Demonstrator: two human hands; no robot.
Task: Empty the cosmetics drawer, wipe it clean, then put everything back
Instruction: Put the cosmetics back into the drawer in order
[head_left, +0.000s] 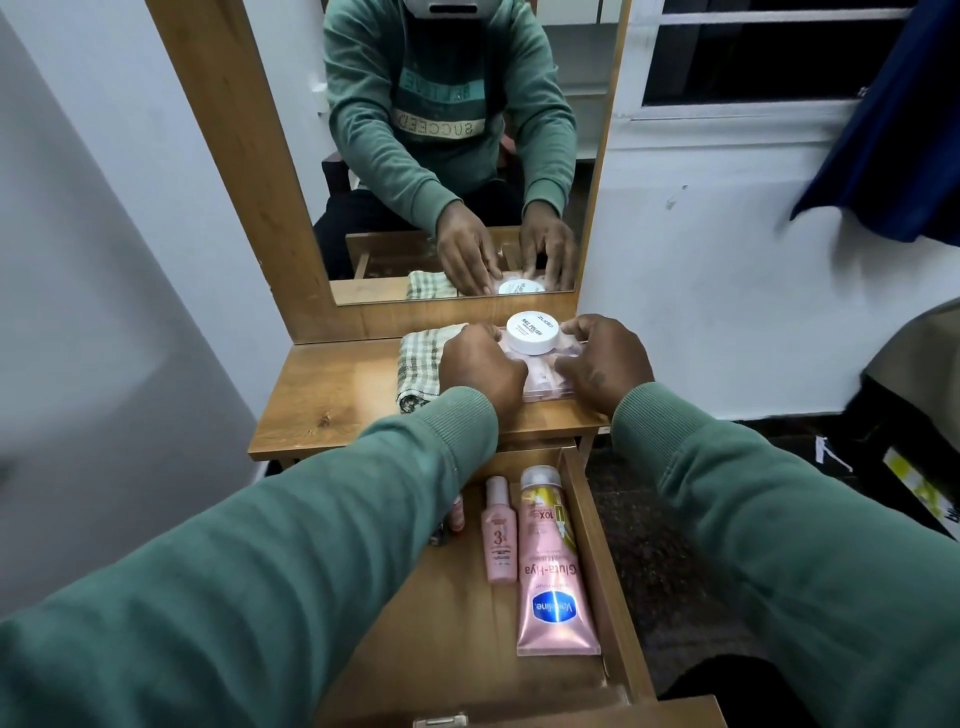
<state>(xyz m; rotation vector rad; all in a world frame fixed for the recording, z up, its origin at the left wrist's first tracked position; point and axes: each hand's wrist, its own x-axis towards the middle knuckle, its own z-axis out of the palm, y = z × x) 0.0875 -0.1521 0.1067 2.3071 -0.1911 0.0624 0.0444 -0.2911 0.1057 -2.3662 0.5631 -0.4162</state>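
Note:
A flat pink plastic case (543, 376) lies on the wooden dressing-table top (332, 395), with a white round nail-polish-remover jar (532, 332) sitting on it. My left hand (480, 366) grips the case's left side and my right hand (602, 364) grips its right side. Below, the wooden drawer (597, 561) stands pulled open. Inside it lie a large pink Vaseline tube (553, 566), a small pink pump bottle (500, 532) and a small item (456, 514) half hidden under my left sleeve.
A folded green-checked cloth (418, 358) lies on the table top just left of the case. The mirror (452, 145) stands behind the table and reflects me. A dark blue garment (893, 130) hangs at the upper right, and a bag (914, 415) sits on the floor at right.

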